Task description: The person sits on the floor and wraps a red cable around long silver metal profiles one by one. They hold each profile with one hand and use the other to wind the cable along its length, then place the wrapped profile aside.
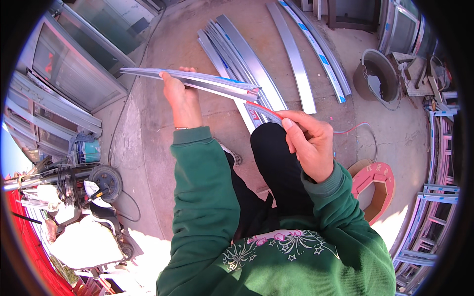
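Note:
My left hand (183,102) grips a long aluminium profile (217,86) from below, its thumb on the near side and fingertips showing past the far edge. The profile points away to the left, and its open end lies in front of my knee. Between thumb and fingers, my right hand (312,142) pinches a thin red and grey sealing strip (264,109). The strip's free end reaches close to the profile's end; I cannot tell whether they touch. Behind my right hand the strip runs on in a loop to a red cardboard reel (384,178) on the ground.
A stack of aluminium profiles (256,64) lies ahead on the concrete, with several separate lengths (294,59) to its right. A dark bucket (370,81) stands at the far right. Framed panels (74,64) lean at the left, near a scooter (89,222). Frames (434,217) are stacked right.

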Demonstrator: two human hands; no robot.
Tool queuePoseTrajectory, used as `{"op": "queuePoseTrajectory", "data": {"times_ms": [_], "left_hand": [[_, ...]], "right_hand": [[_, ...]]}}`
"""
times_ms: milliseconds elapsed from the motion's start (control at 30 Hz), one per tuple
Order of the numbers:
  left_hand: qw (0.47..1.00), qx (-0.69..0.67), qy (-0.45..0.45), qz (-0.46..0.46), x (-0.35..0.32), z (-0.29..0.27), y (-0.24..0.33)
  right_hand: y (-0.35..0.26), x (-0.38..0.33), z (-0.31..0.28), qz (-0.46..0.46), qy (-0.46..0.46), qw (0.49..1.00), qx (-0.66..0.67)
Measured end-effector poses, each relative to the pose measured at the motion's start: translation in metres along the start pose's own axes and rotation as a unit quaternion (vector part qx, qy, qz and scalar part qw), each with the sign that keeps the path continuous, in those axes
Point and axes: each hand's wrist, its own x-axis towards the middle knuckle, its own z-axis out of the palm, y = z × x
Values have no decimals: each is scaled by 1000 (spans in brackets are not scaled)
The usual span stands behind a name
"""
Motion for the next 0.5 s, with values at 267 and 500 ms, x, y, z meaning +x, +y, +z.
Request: {"op": "queuePoseTrajectory", "data": {"times_ms": [267, 500], "left_hand": [[998, 42, 21, 29, -7, 5, -2], [993, 100, -16, 65, -25, 10, -4]], "right_hand": [[2, 0, 1, -135, 35, 977, -161], [17, 15, 11, -11, -39, 996, -79]]}}
